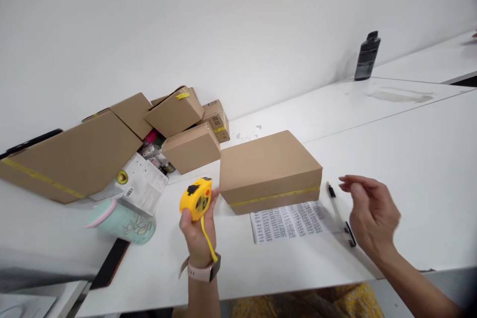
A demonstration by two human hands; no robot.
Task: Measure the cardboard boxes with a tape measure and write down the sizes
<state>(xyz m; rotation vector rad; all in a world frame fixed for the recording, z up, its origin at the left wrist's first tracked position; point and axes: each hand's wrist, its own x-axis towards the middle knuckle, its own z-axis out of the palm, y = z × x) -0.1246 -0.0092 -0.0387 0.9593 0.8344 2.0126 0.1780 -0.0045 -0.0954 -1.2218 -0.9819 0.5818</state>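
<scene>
Tape measure held up at the left of a cardboard box

In the head view, a yellow tape measure point(196, 199) is grasped by the fingers of the left hand point(201, 236), at about eight o'clock from a closed cardboard box point(270, 169). A yellow strip point(206, 239) is seen hanging from the tape measure along the palm, down to a watch point(204, 271) worn on the wrist. The box is laid on the white counter point(410, 169), its front face crossed by a yellow band point(276, 197).

The right hand point(372, 213) is placed between three and four o'clock from the box — its fingers loosely curled and released, with nothing seen in them. Whether the counter is touched by it cannot be told. A pen point(338, 208) is found just beside it, at four o'clock from the box, and a printed sheet point(288, 222) is partly covered by the box at five o'clock.

Several more cardboard boxes point(175, 114) are piled at ten o'clock. A mint-green tumbler point(128, 221) is seen tilted between eight and nine — near a printed packet point(145, 184). A dark bottle point(367, 59) is stood between one and two o'clock, well apart.
</scene>
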